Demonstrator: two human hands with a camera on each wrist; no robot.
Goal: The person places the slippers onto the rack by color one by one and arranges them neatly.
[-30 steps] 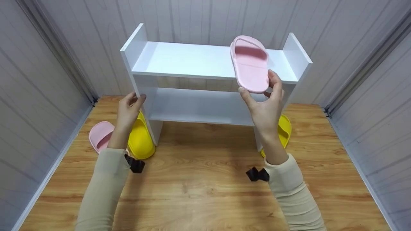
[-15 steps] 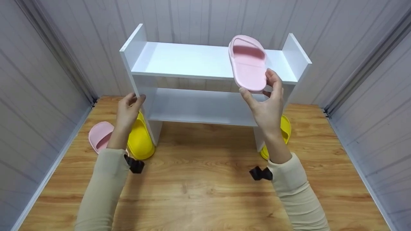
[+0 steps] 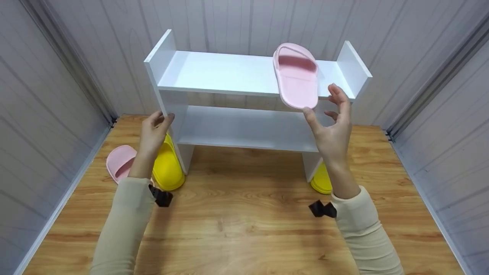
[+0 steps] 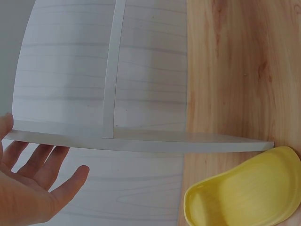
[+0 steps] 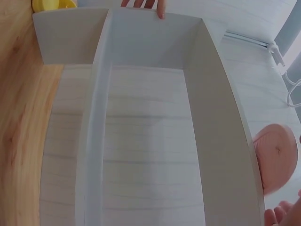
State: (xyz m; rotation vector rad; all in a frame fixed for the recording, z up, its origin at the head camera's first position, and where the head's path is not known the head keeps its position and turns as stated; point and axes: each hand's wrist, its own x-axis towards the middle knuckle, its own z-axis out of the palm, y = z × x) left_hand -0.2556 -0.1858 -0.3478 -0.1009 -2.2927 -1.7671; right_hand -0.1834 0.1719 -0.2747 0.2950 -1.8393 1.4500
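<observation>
We locate the pink slipper (image 3: 300,88) on the top board (image 3: 225,72) of the white shelf unit (image 3: 174,101), nearer the right side panel (image 3: 353,68) than the left side panel (image 3: 162,59). Its covered toe points to the rear wall (image 3: 244,23); its heel end reaches over the board's front edge.

We find the right hand (image 3: 333,131) at the slipper's heel end, thumb and fingers spread apart with nothing clamped between them. The fingers stand clear of the slipper's right edge. The thumb tip is at the heel rim; we cannot tell whether the two touch.

We find the left hand (image 3: 153,130) clamped on the front edge of the left side panel, above the level of the lower board (image 3: 244,128). In the left wrist view we see the thumb on the inner face and the fingers on the outer face.

On the wood-grain floor (image 3: 237,221) we note three further slippers. A yellow slipper (image 3: 168,168) lies just outside the left side panel's foot. A second pink slipper (image 3: 119,158) lies farther left, partly hidden by the left forearm. A second yellow slipper (image 3: 321,181) lies at the right side panel's foot, partly hidden by the right wrist.
</observation>
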